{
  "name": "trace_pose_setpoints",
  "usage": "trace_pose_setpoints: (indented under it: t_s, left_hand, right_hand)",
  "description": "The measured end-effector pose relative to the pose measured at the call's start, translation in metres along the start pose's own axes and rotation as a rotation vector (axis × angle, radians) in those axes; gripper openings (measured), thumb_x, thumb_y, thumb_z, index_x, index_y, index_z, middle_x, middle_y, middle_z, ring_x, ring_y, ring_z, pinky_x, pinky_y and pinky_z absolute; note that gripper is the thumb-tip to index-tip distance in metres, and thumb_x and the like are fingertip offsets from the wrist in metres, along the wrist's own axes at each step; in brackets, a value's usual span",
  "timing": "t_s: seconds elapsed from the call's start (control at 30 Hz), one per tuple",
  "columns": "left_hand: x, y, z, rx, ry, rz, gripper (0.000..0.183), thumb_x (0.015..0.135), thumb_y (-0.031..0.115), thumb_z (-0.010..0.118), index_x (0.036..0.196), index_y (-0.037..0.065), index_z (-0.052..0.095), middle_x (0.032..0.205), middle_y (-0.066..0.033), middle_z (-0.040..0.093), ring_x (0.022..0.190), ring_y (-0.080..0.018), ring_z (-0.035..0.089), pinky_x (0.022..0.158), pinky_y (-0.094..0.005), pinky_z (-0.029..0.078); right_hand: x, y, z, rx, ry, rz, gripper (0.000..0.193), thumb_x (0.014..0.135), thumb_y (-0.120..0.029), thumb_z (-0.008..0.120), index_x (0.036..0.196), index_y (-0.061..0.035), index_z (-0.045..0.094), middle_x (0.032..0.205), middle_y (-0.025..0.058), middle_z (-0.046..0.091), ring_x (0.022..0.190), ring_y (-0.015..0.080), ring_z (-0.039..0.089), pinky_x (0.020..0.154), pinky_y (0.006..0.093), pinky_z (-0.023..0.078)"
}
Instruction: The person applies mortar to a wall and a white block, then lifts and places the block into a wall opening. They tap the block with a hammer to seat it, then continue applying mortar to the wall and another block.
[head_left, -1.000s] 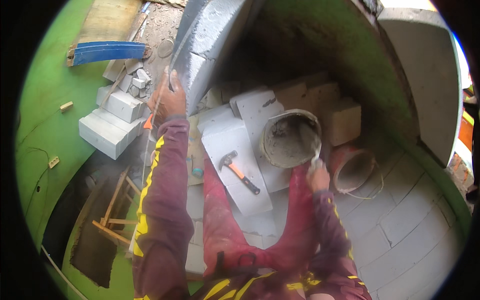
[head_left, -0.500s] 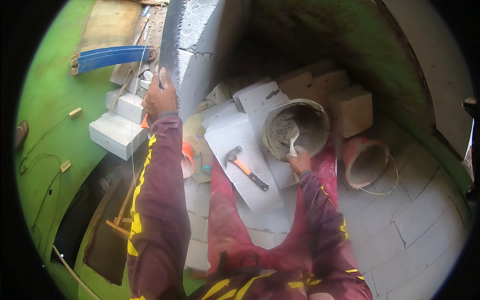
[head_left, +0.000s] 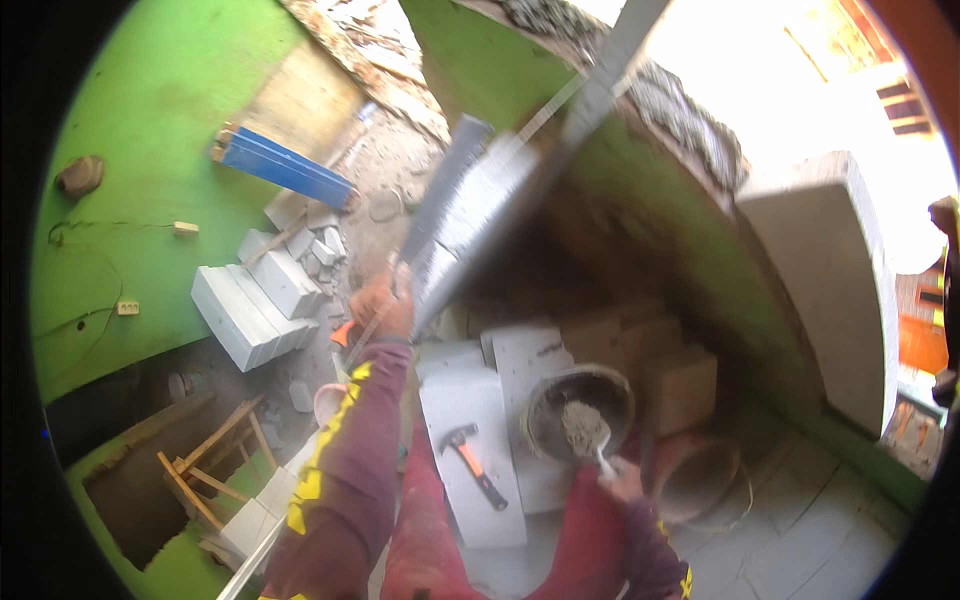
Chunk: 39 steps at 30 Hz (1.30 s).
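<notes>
My left hand point(head_left: 385, 305) is closed round a hand saw point(head_left: 447, 185) with a toothed grey blade, held upright along the edge of a narrow block wall point(head_left: 490, 195). An orange part point(head_left: 342, 333), apparently the saw's handle, shows below the hand. My right hand point(head_left: 625, 481) grips a trowel point(head_left: 604, 446) by its handle. Wet grey mortar point(head_left: 580, 422) is heaped on the trowel, over a round mortar bucket point(head_left: 627, 385). Left of the bucket, a hammer point(head_left: 474, 466) with an orange and black handle lies on a white block point(head_left: 475, 395).
White blocks point(head_left: 240, 315) and rubble are stacked at the left. A blue beam point(head_left: 285, 170) lies beyond them. An empty-looking bucket point(head_left: 700, 480) stands at the right. A wooden frame point(head_left: 215, 465) sits by a floor opening point(head_left: 140, 500) at lower left. Green walls point(head_left: 140, 130) surround the space.
The view has swung up and to the right. Mortar is now heaped on the trowel, which has risen from the bucket's contents. My left hand still holds the saw by the wall.
</notes>
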<state>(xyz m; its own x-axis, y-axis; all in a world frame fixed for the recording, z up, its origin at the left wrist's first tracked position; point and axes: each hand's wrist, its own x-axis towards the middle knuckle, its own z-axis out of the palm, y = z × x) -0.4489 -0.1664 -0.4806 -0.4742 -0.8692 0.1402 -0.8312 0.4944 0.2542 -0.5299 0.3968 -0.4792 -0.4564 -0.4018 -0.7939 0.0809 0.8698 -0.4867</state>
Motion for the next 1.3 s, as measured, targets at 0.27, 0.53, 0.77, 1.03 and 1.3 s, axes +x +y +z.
trace_pose_setpoints:
  t_s: [0.27, 0.53, 0.77, 1.03, 1.3]
  left_hand:
    - [-0.002, 0.003, -0.002, -0.033, 0.026, -0.033, 0.035, 0.098, 0.037, 0.060, 0.125, 0.018, 0.071, 0.103, -0.0048, 0.075, 0.089, -0.0244, 0.067, 0.095, -0.0398, 0.042]
    - [0.000, 0.002, -0.005, -0.065, 0.047, -0.061, 0.034, 0.096, 0.038, 0.062, 0.121, 0.018, 0.072, 0.103, -0.0040, 0.075, 0.088, -0.0235, 0.067, 0.094, -0.0410, 0.042]
    - [0.001, 0.001, -0.009, -0.057, -0.021, -0.076, 0.036, 0.096, 0.038, 0.062, 0.124, 0.018, 0.071, 0.105, -0.0040, 0.074, 0.090, -0.0234, 0.065, 0.094, -0.0399, 0.041]
    - [0.001, 0.002, -0.009, -0.091, 0.012, -0.101, 0.036, 0.094, 0.036, 0.065, 0.124, 0.018, 0.071, 0.102, -0.0035, 0.073, 0.090, -0.0239, 0.065, 0.095, -0.0391, 0.040]
    - [0.003, 0.002, -0.009, -0.138, -0.029, -0.117, 0.037, 0.094, 0.036, 0.064, 0.125, 0.017, 0.070, 0.107, -0.0037, 0.073, 0.095, -0.0240, 0.064, 0.098, -0.0418, 0.039]
  right_hand:
    - [-0.027, -0.258, -0.088, 0.285, -0.138, -0.215, 0.028, 0.080, -0.016, 0.071, 0.102, 0.0022, 0.065, 0.079, 0.0010, 0.057, 0.070, 0.0086, 0.052, 0.062, 0.0264, 0.044]
    - [0.030, -0.542, -0.153, 0.369, 0.026, -0.716, 0.047, 0.083, -0.034, 0.063, 0.110, 0.0049, 0.061, 0.077, 0.0076, 0.061, 0.061, 0.0127, 0.057, 0.056, 0.0275, 0.047]
    - [0.188, -0.731, -0.157, -0.003, 0.532, -0.743, 0.029, 0.086, -0.023, 0.058, 0.093, 0.0048, 0.063, 0.079, 0.0101, 0.063, 0.073, 0.0203, 0.060, 0.069, 0.0369, 0.050]
    - [0.284, -0.738, -0.156, -0.279, 0.698, -0.692, 0.026, 0.093, -0.018, 0.056, 0.099, 0.0061, 0.062, 0.091, 0.0208, 0.069, 0.082, 0.0311, 0.068, 0.075, 0.0442, 0.056]
    - [0.240, -0.709, -0.133, 0.357, 0.066, -0.437, 0.018, 0.094, -0.018, 0.061, 0.096, -0.0005, 0.059, 0.070, 0.0066, 0.054, 0.054, 0.0184, 0.057, 0.047, 0.0330, 0.053]
